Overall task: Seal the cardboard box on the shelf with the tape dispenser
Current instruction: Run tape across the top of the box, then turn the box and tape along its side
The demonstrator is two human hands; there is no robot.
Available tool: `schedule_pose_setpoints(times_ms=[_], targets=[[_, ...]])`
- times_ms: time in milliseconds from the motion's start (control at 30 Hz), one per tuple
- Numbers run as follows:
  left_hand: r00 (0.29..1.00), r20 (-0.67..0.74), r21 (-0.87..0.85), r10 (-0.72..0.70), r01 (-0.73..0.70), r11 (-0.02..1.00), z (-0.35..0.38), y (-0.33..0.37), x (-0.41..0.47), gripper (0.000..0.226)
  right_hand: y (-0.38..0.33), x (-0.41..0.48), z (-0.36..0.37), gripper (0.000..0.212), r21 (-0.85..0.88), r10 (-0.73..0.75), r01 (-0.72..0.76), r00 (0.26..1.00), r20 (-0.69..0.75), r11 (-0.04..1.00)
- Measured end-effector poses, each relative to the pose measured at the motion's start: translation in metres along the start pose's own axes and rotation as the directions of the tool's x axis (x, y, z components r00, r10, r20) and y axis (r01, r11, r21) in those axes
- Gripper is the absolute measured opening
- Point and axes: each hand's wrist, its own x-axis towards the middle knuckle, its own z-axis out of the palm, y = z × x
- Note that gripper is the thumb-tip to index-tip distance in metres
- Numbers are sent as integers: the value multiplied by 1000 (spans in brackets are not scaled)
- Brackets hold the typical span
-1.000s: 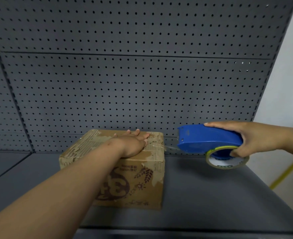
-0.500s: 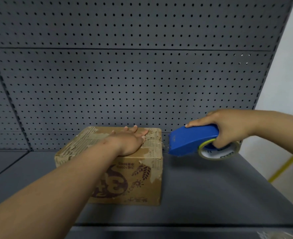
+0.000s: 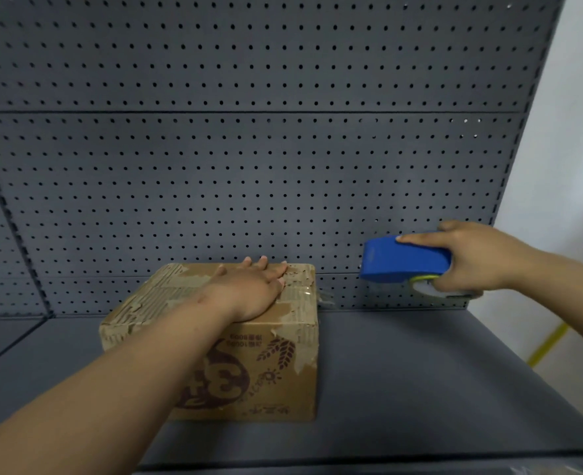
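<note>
Two bare hands show in your head view. Your left hand [image 3: 249, 291] lies flat, fingers spread, on top of the cardboard box [image 3: 235, 344], a worn brown carton with torn paper, glossy clear tape and a dark printed logo, sitting on the matte grey shelf [image 3: 420, 378] against the perforated back panel [image 3: 249, 166]. Your right hand [image 3: 471, 258] grips the smooth blue tape dispenser [image 3: 403, 260], held in the air right of the box, apart from it.

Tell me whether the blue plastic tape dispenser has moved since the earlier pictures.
Yes. The blue plastic tape dispenser moved rightward, away from the brown cardboard box's right edge.
</note>
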Motion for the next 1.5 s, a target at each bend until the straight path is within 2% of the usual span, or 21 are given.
schedule_pose_setpoints(times_ms=[67,167,267,333,433,500,633,667,733,767,800,833,867,900,933,967,1033,1100,1200,1367,1500], targets=[[982,-160,38,105,-100,994,-1,2,-3,50,2,4,1,72,58,12,-9,998,-54,998],[871,-297,3,391,-409,913,-7,8,-7,47,7,7,2,74,169,75,-53,989,-130,984],[867,-186,-156,463,-491,857,-15,17,-9,42,4,12,1,76,259,100,-53,980,-171,964],[855,-92,-45,510,-516,856,-11,22,-6,38,-1,15,1,78,303,100,-43,979,-176,952],[815,-23,100,579,-574,813,0,23,0,53,-7,18,-1,79,346,107,-32,974,-201,938],[813,-47,86,581,-576,813,3,23,3,61,-14,21,-5,79,384,111,-14,966,-233,923],[836,-40,59,547,-545,837,3,28,1,55,-41,24,-21,79,451,123,42,936,-329,891],[857,-46,-16,513,-514,857,-1,28,-3,53,-49,25,-26,79,452,121,58,926,-356,890],[914,-152,-369,377,-406,836,-14,19,-7,52,-67,28,-34,80,448,114,91,904,-412,889],[946,-229,-593,229,-323,738,-24,13,-8,52,-76,30,-39,80,451,113,106,894,-433,886],[962,-271,-790,39,-245,562,-36,5,-7,56,-86,32,-42,80,457,112,121,886,-450,881],[962,-240,-919,-129,-182,350,-49,-5,-5,62,-97,35,-46,80,466,111,136,879,-465,875],[960,-163,-980,-226,-131,152,-61,-16,-2,68,-109,37,-50,79,472,108,150,872,-477,869],[966,-84,-996,-246,-87,-4,-72,-28,1,74,-121,40,-54,79,477,104,163,869,-485,863],[977,-29,-993,-210,-53,-107,-83,-40,2,80,-134,43,-57,79,484,98,176,867,-488,857],[989,-10,-987,-148,-33,-158,-92,-51,1,82,-147,47,-60,80,494,93,188,867,-490,849],[999,-31,-981,-41,-38,-188,-108,-73,-3,69,-173,55,-63,81,497,81,206,864,-496,843],[998,-62,-980,-13,-64,-190,-122,-99,-5,42,-199,64,-64,80,481,78,205,860,-504,852],[996,-84,-989,-18,-86,-117,-137,-141,-4,17,-238,81,-67,81,476,96,186,856,-509,860],[992,-125,-992,30,-124,-29,-158,-202,6,18,-303,103,-66,80,467,180,118,819,-545,876],[981,-182,-983,61,-181,-19,-167,-225,12,16,-349,107,-70,79,394,262,-40,807,-529,918]])
